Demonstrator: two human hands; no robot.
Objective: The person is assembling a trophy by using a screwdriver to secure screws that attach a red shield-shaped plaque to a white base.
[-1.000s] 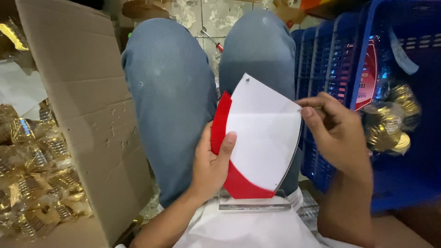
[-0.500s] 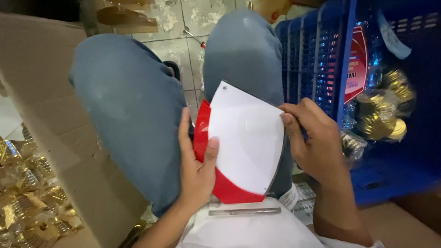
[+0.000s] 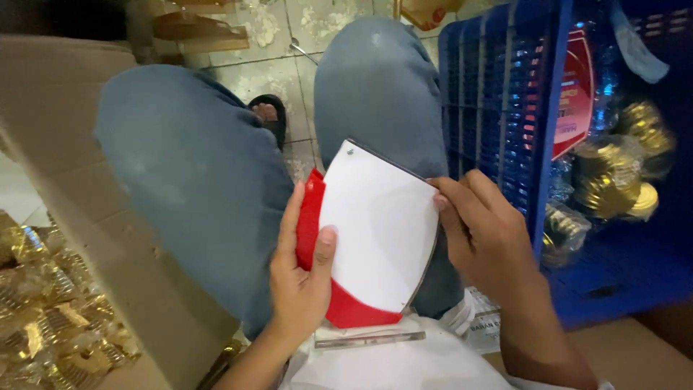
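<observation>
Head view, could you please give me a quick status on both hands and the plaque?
Left hand and right hand both grip the plaque. White panel over red, upright on its clear base. Nothing in the way.

A white panel (image 3: pixel 379 231) is backing onto a red plaque (image 3: pixel 312 220); blue jeans (image 3: pixel 195 173), a blue crate (image 3: pixel 505 108) and gold wrappers (image 3: pixel 50 325) are showing.

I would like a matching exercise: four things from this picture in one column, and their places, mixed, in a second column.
1. left hand
2. right hand
3. blue crate
4. cardboard box

a. at the far left of the view
b. on the white panel's right edge
c. thumb on the white panel, fingers behind the red part
d. right of the knees

Pairs: 1-c, 2-b, 3-d, 4-a
</observation>
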